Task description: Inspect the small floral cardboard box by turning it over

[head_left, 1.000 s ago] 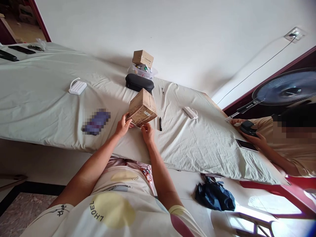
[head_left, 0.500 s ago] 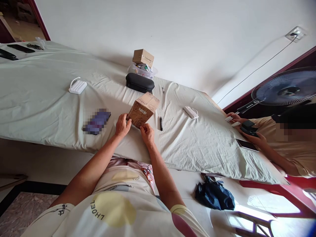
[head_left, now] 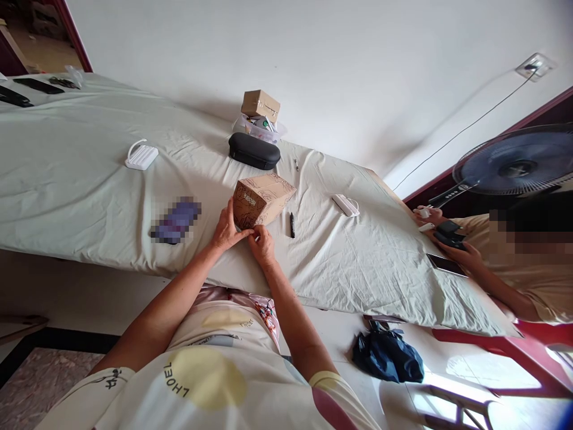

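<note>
Bench (head_left: pixel 89 179), draped in a pale green sheet, runs across the view.

Cardboard box (head_left: pixel 264 197) – brown, printed with dark line drawings – sits near the front edge of the bench, about mid-width, tilted with its near end at the person's fingers.

Left hand (head_left: pixel 226 230): grasping the box at its near left side, fingers spread up along the printed face, thumb at the lower edge.

Right hand (head_left: pixel 261 245): fingers curled, pinching the box's near bottom corner; just beside the left hand, fingertips nearly meeting.

Around it:
- black pen (head_left: pixel 292 224) lying on the sheet just right of the box, not touching it
- black case (head_left: pixel 253 150) farther back, behind the box
- small carton (head_left: pixel 260 104) on top of a clear tub (head_left: pixel 264 130), behind the case by the wall
- white gadget (head_left: pixel 141 156) to the left, well apart; a second white gadget (head_left: pixel 345 204) to the right
- blurred dark object (head_left: pixel 175 220) left of the hands, flat on the sheet

Far right: a co-worker's hand (head_left: pixel 465 255) holds a small dark device; a phone (head_left: pixel 446 263) lies by it. Fan (head_left: pixel 514 167) stands behind.

Floor – a dark bag (head_left: pixel 387 358) below the bench edge.
</note>
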`<control>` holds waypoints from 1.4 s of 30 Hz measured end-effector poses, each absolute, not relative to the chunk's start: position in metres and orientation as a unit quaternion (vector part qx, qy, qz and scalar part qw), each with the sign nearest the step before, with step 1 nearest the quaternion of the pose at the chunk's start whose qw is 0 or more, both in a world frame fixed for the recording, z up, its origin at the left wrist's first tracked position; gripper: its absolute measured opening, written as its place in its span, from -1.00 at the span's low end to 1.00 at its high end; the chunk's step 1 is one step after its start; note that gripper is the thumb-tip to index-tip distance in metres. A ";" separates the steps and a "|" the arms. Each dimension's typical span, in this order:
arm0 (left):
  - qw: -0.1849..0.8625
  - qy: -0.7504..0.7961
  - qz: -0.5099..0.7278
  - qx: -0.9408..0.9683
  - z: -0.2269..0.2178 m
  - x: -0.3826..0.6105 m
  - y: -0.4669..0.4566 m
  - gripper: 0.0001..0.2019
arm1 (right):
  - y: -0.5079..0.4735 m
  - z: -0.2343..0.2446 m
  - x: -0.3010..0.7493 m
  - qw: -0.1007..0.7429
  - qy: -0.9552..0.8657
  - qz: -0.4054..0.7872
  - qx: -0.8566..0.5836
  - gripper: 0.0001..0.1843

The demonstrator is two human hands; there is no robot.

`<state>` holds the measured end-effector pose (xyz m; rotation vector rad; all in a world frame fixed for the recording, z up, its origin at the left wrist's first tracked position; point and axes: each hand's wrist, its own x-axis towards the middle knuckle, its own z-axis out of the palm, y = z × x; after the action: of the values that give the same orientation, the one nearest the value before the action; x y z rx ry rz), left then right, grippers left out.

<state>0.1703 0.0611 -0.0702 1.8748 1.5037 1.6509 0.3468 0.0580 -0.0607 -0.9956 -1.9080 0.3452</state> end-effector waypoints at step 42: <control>0.188 0.505 0.594 0.598 -0.064 0.167 0.061 0.28 | 0.064 -0.060 0.354 0.459 -0.800 0.117 -0.369 -0.79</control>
<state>0.1667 0.0611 -0.0636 1.6816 1.4210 1.6715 0.3539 0.0637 -0.0597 -0.9076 -1.9701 0.2892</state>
